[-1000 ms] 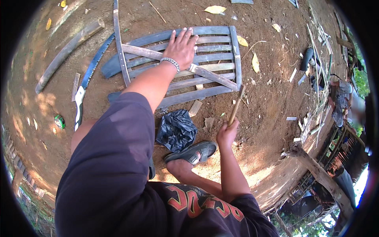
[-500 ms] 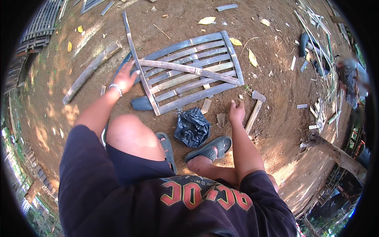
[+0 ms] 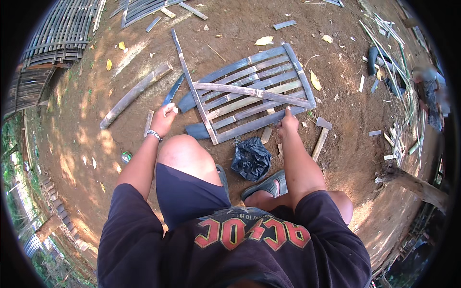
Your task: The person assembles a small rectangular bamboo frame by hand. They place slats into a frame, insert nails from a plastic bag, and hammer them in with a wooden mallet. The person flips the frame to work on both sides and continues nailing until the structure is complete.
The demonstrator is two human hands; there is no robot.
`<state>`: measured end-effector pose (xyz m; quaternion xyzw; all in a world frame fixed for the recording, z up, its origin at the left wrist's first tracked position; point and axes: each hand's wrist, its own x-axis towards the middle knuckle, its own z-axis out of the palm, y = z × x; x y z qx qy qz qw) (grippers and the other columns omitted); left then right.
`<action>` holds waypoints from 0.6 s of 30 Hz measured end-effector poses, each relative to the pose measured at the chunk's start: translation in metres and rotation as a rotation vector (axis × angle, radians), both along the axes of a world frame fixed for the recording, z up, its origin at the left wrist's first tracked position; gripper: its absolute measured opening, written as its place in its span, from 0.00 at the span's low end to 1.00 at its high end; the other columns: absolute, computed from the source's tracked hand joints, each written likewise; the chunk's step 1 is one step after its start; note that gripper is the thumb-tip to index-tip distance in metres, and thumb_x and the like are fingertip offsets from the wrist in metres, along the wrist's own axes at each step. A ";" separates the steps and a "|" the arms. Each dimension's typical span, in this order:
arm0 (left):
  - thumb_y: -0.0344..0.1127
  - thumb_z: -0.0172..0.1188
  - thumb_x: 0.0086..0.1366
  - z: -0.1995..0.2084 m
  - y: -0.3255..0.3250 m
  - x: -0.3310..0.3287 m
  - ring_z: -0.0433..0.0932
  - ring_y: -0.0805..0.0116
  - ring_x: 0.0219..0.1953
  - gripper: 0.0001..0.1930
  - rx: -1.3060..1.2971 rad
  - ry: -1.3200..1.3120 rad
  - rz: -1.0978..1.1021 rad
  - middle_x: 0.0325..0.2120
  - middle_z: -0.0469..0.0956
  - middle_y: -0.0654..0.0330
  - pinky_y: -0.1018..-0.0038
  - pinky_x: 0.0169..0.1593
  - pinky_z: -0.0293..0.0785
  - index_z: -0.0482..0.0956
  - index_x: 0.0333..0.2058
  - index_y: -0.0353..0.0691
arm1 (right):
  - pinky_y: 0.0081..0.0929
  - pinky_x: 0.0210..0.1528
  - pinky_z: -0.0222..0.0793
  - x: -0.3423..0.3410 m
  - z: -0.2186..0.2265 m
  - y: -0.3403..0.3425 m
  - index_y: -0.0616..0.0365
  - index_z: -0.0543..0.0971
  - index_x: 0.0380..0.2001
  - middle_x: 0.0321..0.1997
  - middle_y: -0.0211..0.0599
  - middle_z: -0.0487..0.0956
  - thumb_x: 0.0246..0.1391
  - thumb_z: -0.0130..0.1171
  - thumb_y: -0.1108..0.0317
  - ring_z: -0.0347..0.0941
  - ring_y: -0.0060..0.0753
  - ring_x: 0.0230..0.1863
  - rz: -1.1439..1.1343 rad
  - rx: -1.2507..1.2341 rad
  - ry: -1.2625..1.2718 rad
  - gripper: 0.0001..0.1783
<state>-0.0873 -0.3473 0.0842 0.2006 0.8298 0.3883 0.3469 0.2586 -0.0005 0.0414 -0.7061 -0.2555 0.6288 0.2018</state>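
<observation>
A slatted bamboo panel [image 3: 259,124] lies on the ground ahead of me, with a loose-looking bamboo strip [image 3: 240,89] slanting across it. A longer thin crosspiece [image 3: 185,62] runs along its left side and sticks out past the far edge. My right hand [image 3: 289,126] is closed at the panel's near right edge, its thumb over the lowest slat. Left of the panel, my left hand [image 3: 164,120] has its fingers curled at the near end of a narrow blue-black strip [image 3: 175,90]. Whether it grips that strip is hidden.
A hatchet [image 3: 321,139] lies right of my right hand. Between my feet sits a crumpled black plastic bag [image 3: 251,159]. A thick bamboo pole [image 3: 137,95] rests at left, near a small tape measure [image 3: 126,156]. Bamboo offcuts [image 3: 394,144] and a log [image 3: 418,186] lie at right.
My left hand has left the long crosspiece and come down nearer to me, its fingers now curled. My right hand has moved up from the bare ground to the panel's near edge.
</observation>
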 end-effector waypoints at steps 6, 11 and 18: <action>0.39 0.62 0.73 0.061 0.093 0.003 0.79 0.66 0.57 0.24 0.269 -0.049 -0.031 0.54 0.82 0.50 0.71 0.63 0.73 0.74 0.61 0.29 | 0.33 0.33 0.69 -0.006 0.084 0.053 0.64 0.78 0.47 0.36 0.37 0.82 0.68 0.62 0.53 0.74 0.31 0.31 0.250 0.330 -0.083 0.22; 0.36 0.62 0.73 0.125 0.166 0.033 0.79 0.68 0.57 0.22 0.473 -0.140 -0.179 0.55 0.81 0.52 0.72 0.62 0.74 0.74 0.61 0.30 | 0.35 0.44 0.72 -0.034 0.176 0.077 0.66 0.81 0.44 0.36 0.39 0.84 0.67 0.62 0.51 0.78 0.35 0.36 0.495 0.653 -0.100 0.24; 0.48 0.56 0.77 0.221 0.225 0.065 0.70 0.56 0.67 0.34 0.713 -0.236 -0.189 0.64 0.70 0.44 0.60 0.70 0.66 0.60 0.70 0.28 | 0.40 0.43 0.73 -0.073 0.306 0.072 0.64 0.83 0.38 0.30 0.48 0.84 0.66 0.62 0.47 0.80 0.40 0.36 0.901 0.882 -0.436 0.25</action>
